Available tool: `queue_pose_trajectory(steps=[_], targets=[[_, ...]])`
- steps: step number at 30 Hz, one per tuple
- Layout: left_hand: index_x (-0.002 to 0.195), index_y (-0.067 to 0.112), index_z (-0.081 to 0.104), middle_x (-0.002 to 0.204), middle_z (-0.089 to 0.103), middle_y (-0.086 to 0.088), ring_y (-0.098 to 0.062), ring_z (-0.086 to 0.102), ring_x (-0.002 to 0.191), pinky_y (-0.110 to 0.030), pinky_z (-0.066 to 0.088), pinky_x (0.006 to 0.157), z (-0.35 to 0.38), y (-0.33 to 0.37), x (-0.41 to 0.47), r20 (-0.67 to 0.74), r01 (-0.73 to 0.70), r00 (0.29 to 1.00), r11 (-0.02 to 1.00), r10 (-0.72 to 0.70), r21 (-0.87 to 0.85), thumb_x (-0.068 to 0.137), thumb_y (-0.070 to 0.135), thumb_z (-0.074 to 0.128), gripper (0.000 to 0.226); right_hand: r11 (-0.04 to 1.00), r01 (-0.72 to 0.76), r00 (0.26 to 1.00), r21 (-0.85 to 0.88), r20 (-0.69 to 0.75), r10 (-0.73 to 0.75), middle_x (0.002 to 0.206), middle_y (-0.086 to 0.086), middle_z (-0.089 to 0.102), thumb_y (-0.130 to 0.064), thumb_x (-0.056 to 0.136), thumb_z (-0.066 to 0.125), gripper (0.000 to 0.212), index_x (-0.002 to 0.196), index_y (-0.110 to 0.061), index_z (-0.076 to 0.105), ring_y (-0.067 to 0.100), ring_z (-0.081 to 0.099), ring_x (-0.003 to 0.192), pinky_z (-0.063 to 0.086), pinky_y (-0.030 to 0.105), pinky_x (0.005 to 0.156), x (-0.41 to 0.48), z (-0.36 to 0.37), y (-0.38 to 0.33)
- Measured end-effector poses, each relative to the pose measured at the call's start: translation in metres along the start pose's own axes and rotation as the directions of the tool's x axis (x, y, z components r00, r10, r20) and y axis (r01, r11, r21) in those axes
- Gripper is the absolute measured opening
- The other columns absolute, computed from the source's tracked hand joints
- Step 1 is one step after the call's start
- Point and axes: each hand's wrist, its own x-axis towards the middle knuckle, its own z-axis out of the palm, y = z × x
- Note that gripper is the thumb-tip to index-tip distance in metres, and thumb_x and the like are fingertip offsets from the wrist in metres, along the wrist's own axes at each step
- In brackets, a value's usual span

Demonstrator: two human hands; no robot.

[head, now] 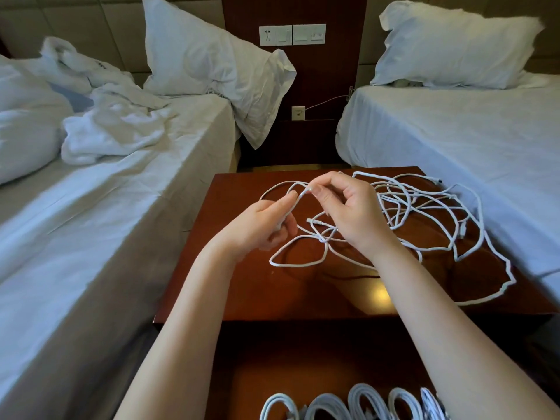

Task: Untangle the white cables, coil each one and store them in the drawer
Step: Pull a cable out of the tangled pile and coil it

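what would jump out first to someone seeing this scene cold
A sprawling tangle of thin white cables covers the glossy red-brown wooden nightstand between the rumpled left bed and the smooth right bed. Above it, the left hand and right hand pinch one strand between them. A row of neatly coiled white cables sits at the bottom edge.

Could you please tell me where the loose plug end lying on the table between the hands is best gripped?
Pinch the cable just behind the plug, coming down from above on its left. The end lies flat and free on the table, pointing left, while the rest runs right under the right hand toward the tangle.
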Motion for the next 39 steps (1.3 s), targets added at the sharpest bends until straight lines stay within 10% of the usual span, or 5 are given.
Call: queue_pose_trajectory(steps=[13,20,27,33,39], targets=[[0.09,0.004,0.062,0.069,0.061,-0.008,-0.015,0.056,0.059,-0.023,0.047,0.06,-0.005,0.018,-0.018,0.443,-0.119,0.842,0.907,0.308,-0.405,0.095,0.017,0.037,0.028,0.977,-0.097,0.992,0.19,0.095,0.08,0.06,-0.004,0.056,-0.026,0.1,0.05,0.022,0.094,-0.017,0.069,0.013,0.05,0.054,0.041,0.024,0.055,0.0,0.004,0.0],[0.081,0.009,0.062,0.069,0.06,-0.008,-0.017,0.056,0.06,-0.03,0.047,0.058,0.0,0.027,-0.016,0.13,-0.26,0.903,0.762,0.409,-0.593,0.096,0.017,0.037,0.03,0.967,-0.249,0.934,0.053,0.279,0.225,0.046,-0.012,0.049,-0.012,0.096,0.039,0.05,0.061,-0.043,0.055,0.001,0.044,0.044,0.035,0.018,0.052,-0.015,0.039,-0.001],[0.081,0.007,0.053,0.069,0.061,-0.006,-0.015,0.056,0.063,-0.025,0.049,0.062,0.002,0.021,-0.005,-0.238,-0.375,0.927,0.735,0.29,-0.565,0.103,0.013,0.032,0.03,0.971,-0.175,0.869,-0.164,0.438,0.23,0.063,-0.004,0.053,-0.027,0.104,0.039,0.015,0.101,-0.018,0.05,0.01,0.05,0.056,0.035,0.027,0.06,-0.029,0.063,0.004],[0.08,0.016,0.055,0.072,0.064,-0.002,-0.013,0.06,0.064,-0.027,0.051,0.068,-0.011,0.003,0.006,-0.753,-0.497,0.623,0.851,0.213,-0.17,0.102,0.007,0.032,0.033,0.947,-0.054,0.878,-0.316,0.437,0.196,0.062,-0.014,0.048,-0.027,0.104,0.041,0.017,0.089,-0.022,0.047,0.001,0.05,0.058,0.03,0.016,0.055,-0.039,0.065,0.02],[0.071,0.024,0.049,0.077,0.06,0.0,-0.016,0.062,0.069,-0.019,0.044,0.069,-0.018,-0.021,0.012,-0.85,-0.193,0.398,0.937,0.346,0.291,0.101,0.01,0.034,0.036,0.87,0.063,0.931,-0.488,0.344,0.125,0.059,-0.012,0.042,-0.035,0.102,0.045,0.026,0.087,-0.017,0.056,0.011,0.041,0.054,0.031,0.028,0.054,-0.039,0.064,0.031]])
